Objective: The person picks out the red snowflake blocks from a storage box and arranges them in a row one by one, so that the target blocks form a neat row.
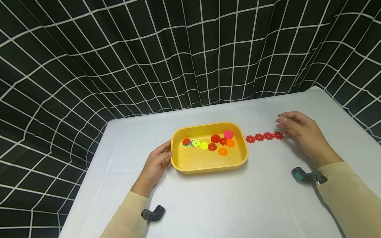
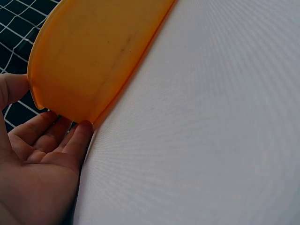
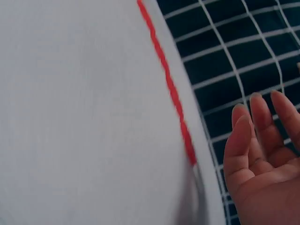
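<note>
A yellow plastic tray (image 1: pixel 194 162) stands on the white table, with several notched flower-shaped discs inside. My left hand (image 1: pixel 157 163) holds the tray's left end, thumb at the rim and fingertips against the outer wall, as the left wrist view shows on the orange-looking tray (image 2: pixel 93 56). To the tray's right lies a row of red notched discs (image 1: pixel 259 137), seen edge-on as a thin red strip (image 3: pixel 168 77) in the right wrist view. Over the row's right end hovers my right hand (image 1: pixel 303 134), fingers loosely bent and holding nothing; its fingers (image 3: pixel 236 145) stand apart from the discs.
Inside the tray are red discs (image 1: pixel 212 147), orange discs (image 1: pixel 223 152), a pink disc (image 1: pixel 228 134) and yellow discs (image 1: pixel 203 145). A white cloth (image 1: pixel 223 205) covers the table. Behind its far edge hangs a black curtain (image 1: pixel 166 59) with a white grid.
</note>
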Available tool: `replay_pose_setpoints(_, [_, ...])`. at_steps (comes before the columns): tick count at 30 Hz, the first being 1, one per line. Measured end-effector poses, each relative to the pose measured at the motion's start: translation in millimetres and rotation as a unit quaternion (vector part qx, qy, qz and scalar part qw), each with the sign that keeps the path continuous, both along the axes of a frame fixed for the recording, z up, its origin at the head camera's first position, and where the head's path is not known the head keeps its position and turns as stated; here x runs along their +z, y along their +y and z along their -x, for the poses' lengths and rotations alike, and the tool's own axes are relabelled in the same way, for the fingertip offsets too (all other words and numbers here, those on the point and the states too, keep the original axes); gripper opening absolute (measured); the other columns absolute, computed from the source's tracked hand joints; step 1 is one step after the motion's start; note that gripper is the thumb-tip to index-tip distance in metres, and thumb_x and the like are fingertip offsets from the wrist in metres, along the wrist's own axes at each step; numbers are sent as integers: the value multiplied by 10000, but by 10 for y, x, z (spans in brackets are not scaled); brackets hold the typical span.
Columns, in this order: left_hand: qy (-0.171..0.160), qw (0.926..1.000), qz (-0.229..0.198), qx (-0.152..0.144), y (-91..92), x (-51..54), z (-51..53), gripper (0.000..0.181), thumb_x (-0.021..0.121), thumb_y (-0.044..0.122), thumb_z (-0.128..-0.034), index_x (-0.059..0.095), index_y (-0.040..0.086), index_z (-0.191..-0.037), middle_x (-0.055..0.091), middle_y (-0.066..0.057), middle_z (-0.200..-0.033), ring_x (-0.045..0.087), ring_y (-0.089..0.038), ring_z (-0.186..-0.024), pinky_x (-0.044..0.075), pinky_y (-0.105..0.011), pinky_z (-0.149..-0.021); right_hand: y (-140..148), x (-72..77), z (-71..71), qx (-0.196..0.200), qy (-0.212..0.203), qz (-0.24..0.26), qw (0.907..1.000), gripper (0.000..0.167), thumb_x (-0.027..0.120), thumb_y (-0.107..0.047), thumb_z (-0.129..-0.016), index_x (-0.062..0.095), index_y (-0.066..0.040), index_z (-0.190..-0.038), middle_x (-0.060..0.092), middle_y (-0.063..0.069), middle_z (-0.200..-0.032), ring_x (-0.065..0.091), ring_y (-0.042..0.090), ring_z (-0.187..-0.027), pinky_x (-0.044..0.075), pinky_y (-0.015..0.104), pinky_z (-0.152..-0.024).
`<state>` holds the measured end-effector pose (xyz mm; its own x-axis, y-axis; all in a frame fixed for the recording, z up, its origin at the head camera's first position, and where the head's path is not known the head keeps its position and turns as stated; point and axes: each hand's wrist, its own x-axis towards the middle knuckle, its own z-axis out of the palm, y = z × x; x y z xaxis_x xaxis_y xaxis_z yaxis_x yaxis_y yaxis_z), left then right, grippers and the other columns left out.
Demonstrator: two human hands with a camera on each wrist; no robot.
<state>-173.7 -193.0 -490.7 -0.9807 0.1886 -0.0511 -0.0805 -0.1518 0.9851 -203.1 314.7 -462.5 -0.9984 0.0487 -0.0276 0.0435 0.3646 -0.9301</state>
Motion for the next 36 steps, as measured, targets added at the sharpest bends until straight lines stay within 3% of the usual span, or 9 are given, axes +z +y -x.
replay_pose_setpoints(6, [25, 10000, -10, -17, -9, 2, 3, 549, 549, -13, -1040, 514, -25, -1588, 524, -126, -1615, 483, -273, -1489, 474, -345, -1148, -172, 146, -24, 373, 133, 275, 9988, 559, 541, -508, -1129, 493, -161, -1565, 544, 85, -1492, 635, 202, -1260, 601, 245, -903])
replay_pose_setpoints(13, [51, 9999, 67, -92, -20, 20, 1, 570, 552, 14, -1040, 484, -32, -1604, 504, -134, -1628, 486, -265, -1487, 467, -360, -1157, -391, 291, -78, 776, 488, 530, 9944, 490, 516, -425, -1155, 497, -160, -1566, 548, 83, -1495, 638, 209, -1242, 606, 272, -921])
replay_pose_setpoints(19, [10, 9999, 131, -69, -15, 31, -9, 568, 557, 19, -1038, 495, -21, -1601, 509, -124, -1625, 487, -256, -1483, 467, -362, -1157, -575, 441, -179, 1347, 888, 1118, 9806, 410, 470, -269, -1175, 521, -140, -1561, 562, 126, -1487, 626, 259, -1275, 600, 285, -948])
replay_pose_setpoints(26, [22, 9998, 203, -11, -4, 22, -4, 559, 558, 23, -1045, 507, -9, -1600, 512, -108, -1627, 480, -264, -1491, 477, -352, -1145, -731, 528, -251, 2080, 1104, 1723, 9565, 447, 384, -183, -1172, 475, -88, -1600, 497, 231, -1537, 585, 338, -1327, 582, 314, -1003])
replay_pose_setpoints(36, [26, 9999, 121, -2, 1, 15, -6, 562, 560, 7, -1042, 505, -14, -1600, 514, -116, -1626, 492, -284, -1484, 492, -351, -1132, -1066, 629, -232, 2351, 902, 1852, 9499, 462, 378, -244, -1169, 460, -130, -1609, 486, 204, -1566, 525, 371, -1393, 558, 360, -1058])
